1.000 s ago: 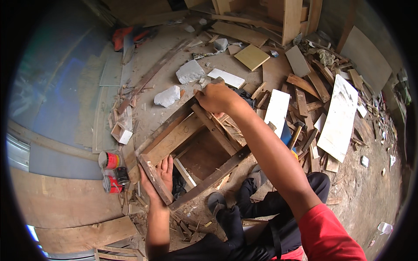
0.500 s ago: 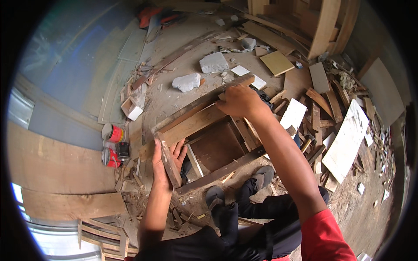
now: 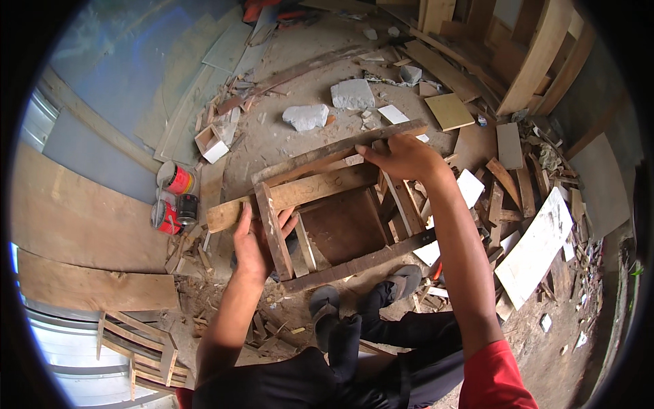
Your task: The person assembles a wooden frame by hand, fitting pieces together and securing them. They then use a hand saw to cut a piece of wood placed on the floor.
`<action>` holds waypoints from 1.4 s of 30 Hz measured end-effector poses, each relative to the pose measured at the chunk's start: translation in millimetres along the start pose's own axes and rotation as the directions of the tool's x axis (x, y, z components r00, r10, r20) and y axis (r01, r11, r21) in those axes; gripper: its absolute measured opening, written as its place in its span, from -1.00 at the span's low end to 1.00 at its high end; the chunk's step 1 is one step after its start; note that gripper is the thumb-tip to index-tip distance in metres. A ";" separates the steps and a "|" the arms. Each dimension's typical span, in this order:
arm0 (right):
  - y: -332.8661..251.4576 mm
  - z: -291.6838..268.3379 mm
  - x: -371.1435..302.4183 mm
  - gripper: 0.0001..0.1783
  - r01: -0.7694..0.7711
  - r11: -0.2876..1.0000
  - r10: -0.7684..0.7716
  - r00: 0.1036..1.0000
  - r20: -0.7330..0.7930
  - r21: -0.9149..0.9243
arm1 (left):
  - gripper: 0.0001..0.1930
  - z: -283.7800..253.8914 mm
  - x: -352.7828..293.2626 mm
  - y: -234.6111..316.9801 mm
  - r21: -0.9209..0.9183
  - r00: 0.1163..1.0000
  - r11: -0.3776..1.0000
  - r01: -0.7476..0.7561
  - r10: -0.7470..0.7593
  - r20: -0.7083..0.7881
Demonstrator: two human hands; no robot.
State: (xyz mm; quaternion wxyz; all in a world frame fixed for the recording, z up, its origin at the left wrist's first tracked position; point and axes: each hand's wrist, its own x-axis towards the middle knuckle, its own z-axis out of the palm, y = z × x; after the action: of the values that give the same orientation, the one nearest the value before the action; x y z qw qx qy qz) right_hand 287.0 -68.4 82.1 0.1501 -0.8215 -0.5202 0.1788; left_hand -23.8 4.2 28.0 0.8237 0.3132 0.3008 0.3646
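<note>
I had the weathered rectangular wooden frame [image 3: 354,264] at the centre of my view, raised above the floor and tilted, its far rail climbing toward two o'clock. Its rough rails were dark and scuffed, with pale blotches on the short left one. A lighter, smoother wooden plank [image 3: 306,191] with dark markings ran across the opening and jutted out toward nine o'clock. A flat brown panel [image 3: 340,232] showed through the opening; whether it was fixed to the frame I couldn't tell.

At eight o'clock, the left hand's [image 3: 254,249] grip was curled round the short rail, thumb outside, fingertips inside. At two, the right hand [image 3: 409,158] had its grip closed over the far rail near its end.

The concrete floor [image 3: 248,157] was dusty, strewn with splinters and offcuts. Jagged whitish rubble chunks [image 3: 352,94] lay at twelve, a square yellowish board [image 3: 449,111] at two, and a smudged long white panel [image 3: 536,249] just past three. Red and black metal cans [image 3: 178,179] clustered at nine, beside broad tan plywood [image 3: 88,204].

Along the room's edges I saw smooth bluish sheeting [image 3: 116,75] at ten, upright bare planks [image 3: 543,54] at two, and a slatted wooden rack [image 3: 146,358] near eight, over silvery ribbed metal [image 3: 75,365].
</note>
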 end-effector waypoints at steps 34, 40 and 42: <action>4.5 7.8 1.9 -0.08 0.032 0.999 -0.027 0.983 -0.180 0.026 | -0.21 7.6 4.5 -17.3 -0.133 0.991 0.991 -0.005 0.022 0.130; -5.4 -9.1 -3.7 -0.09 -0.129 0.952 0.104 0.989 0.105 0.277 | -0.20 3.3 2.1 -15.9 -0.021 0.993 0.999 -0.023 0.026 0.119; 0.3 -7.8 -1.5 -0.09 -0.157 0.938 0.123 0.984 0.127 0.309 | -0.28 9.4 -1.4 -12.2 -0.040 0.994 0.999 -0.033 0.037 0.103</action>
State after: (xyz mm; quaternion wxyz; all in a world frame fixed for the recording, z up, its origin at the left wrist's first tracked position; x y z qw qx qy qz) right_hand 290.1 -70.4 89.1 0.2395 -0.8109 -0.4320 0.3138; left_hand -12.8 -6.3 25.2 0.8375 0.3213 0.2450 0.3677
